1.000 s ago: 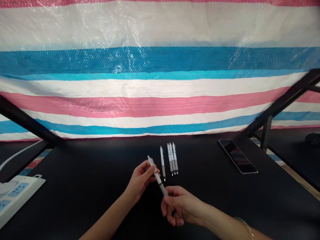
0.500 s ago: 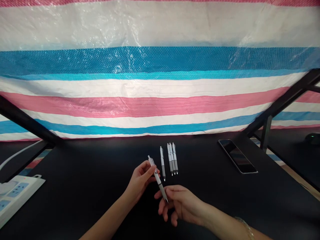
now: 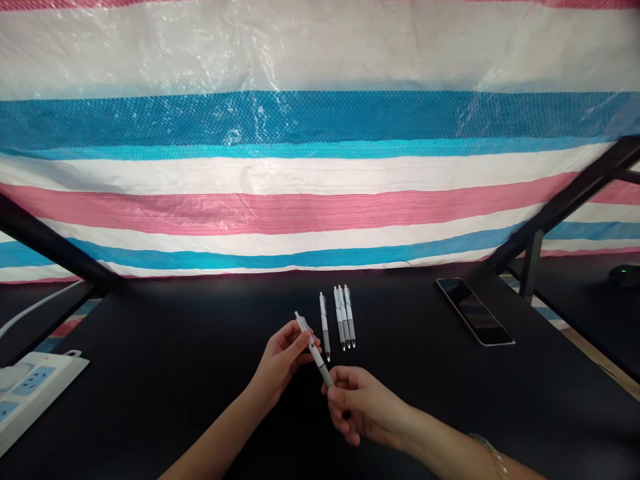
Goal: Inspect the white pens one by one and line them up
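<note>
Both hands pinch one tilted pen (image 3: 314, 348): left hand (image 3: 284, 360) mid-barrel, right hand (image 3: 363, 405) closing its grip on the tip.

Single head cam, sitting above and behind the left hand (image 3: 283, 360) and right hand (image 3: 363, 403), faces forward and down across the black table (image 3: 150, 373): hands and shared pen (image 3: 316, 355) close at bottom centre, striped tarp (image 3: 320, 167) filling everything beyond them.
</note>
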A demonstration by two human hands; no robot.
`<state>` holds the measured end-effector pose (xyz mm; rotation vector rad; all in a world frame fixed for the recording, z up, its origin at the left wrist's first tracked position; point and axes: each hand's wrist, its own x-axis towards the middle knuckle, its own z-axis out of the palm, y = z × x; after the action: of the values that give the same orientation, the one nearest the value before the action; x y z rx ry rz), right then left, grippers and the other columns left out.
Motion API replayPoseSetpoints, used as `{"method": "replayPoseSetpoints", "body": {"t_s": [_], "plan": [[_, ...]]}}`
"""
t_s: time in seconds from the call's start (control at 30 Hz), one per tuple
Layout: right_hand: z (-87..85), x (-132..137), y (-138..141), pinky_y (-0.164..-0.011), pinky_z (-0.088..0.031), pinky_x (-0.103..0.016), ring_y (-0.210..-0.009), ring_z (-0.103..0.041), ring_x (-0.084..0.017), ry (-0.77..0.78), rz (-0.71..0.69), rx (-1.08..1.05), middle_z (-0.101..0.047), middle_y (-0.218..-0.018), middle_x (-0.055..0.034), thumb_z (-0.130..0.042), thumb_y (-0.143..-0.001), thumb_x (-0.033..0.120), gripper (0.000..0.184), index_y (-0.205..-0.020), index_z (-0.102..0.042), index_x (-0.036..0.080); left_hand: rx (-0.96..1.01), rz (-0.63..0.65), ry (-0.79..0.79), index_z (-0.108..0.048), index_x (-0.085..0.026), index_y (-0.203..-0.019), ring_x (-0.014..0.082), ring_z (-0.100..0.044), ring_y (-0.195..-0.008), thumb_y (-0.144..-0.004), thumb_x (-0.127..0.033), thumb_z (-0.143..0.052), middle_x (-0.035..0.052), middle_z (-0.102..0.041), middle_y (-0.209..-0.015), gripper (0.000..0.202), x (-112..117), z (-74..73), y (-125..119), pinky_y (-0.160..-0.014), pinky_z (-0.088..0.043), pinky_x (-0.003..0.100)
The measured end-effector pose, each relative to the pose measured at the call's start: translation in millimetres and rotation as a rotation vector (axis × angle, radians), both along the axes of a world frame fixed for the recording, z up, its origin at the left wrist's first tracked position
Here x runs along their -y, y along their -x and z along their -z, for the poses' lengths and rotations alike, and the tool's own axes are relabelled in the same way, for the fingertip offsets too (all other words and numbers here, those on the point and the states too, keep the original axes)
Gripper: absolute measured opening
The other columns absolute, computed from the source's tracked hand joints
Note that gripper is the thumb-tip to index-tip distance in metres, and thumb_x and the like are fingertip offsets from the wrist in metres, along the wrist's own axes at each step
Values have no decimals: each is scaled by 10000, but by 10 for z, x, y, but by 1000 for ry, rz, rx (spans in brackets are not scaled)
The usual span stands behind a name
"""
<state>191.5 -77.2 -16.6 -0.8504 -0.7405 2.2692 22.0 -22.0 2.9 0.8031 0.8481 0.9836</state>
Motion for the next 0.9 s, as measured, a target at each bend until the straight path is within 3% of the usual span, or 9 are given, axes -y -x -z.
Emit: {"method": "replayPoseSetpoints", "body": {"t_s": [0.13,0.4,0.53,0.63,0.77,0.9], "plan": [[24,-10,12,-413,-400,-180,-443,-518,-73,0,-31,15,-593,-611,-29,-593,-786,433,352,-873,-566,93,31,39,-7,-615,-154,-806,136,-582,-717,-811,-268,-615,37,-609,-750,114,-1,13,0,-664,-481,239],[-2,-22,-6,-345,-201,-149,-338,-367,-38,55,-79,-21,-499,-453,29,-611,-769,400,281,-786,-557,124,109,88,-45,-597,-153,-806,137,-579,-689,-819,-238,-600,29,-598,-716,87,-11,45,11,-653,-469,244],[0,-26,-18,-420,-321,-172,-427,-477,-66,68,-72,-39,-568,-559,-14,-580,-797,370,285,-877,-596,97,99,72,-47,-593,-155,-808,135,-580,-697,-821,-242,-595,23,-596,-723,88,-11,59,9,-662,-474,247],[-29,-32,-19,-629,-446,-259,-695,-614,-148,88,-29,-87,-639,-782,-95,-550,-822,371,352,-1009,-594,75,27,16,-51,-591,-168,-881,138,-587,-719,-824,-266,-590,20,-604,-755,113,0,42,1,-667,-482,251],[-88,-37,-23,-789,-429,-349,-874,-615,-219,121,-23,-162,-629,-954,-144,-514,-829,334,370,-1074,-580,65,-134,-49,-98,-456,-247,-1188,146,-604,-711,-823,-297,-586,3,-639,-762,391,31,-35,-12,-658,-497,269],[-107,-30,-30,-817,-411,-363,-900,-608,-236,115,-38,-175,-626,-958,-157,-472,-840,322,373,-1071,-587,53,-247,-70,-158,-407,-251,-1227,157,-618,-689,-788,-316,-612,-4,-656,-721,489,44,-85,-18,-619,-506,264]]}}
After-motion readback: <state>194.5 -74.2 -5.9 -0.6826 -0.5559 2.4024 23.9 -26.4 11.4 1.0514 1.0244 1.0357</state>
